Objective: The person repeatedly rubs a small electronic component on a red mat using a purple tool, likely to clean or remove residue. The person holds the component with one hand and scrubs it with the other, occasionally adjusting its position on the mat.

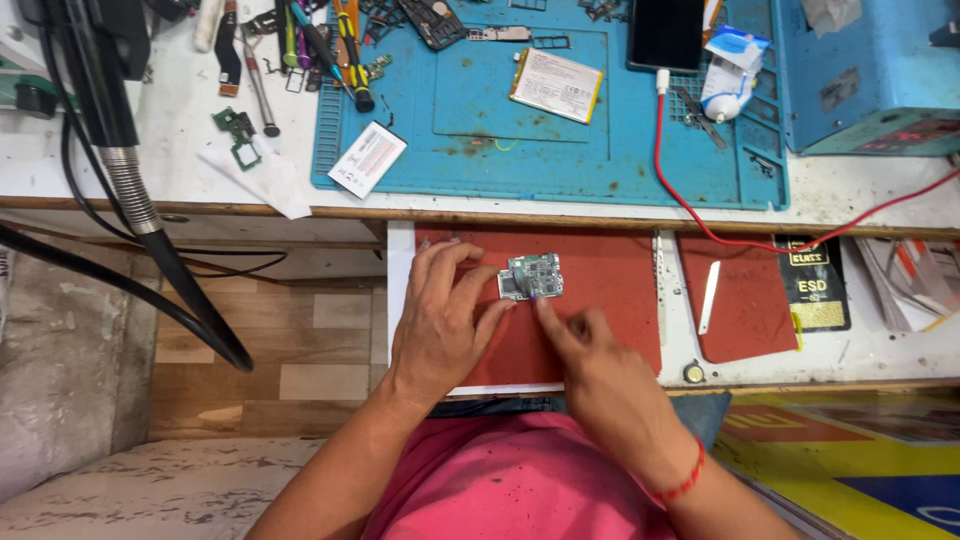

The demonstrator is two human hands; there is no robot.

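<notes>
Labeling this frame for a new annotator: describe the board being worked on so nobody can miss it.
Below the blue work mat, find the red pad on the pull-out shelf. On it, between the left hand and right hand, sits a small green circuit board. Unlike the loose green board piece up on the bench, fingertips touch it.

A white surface [180, 140] carries a blue mat [560, 160] (stained); below lie wood-patterned floor tiles [300, 370].

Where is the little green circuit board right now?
In the head view, the small green circuit board lies on the red mat mid-frame, between the left hand and the right hand.
</notes>
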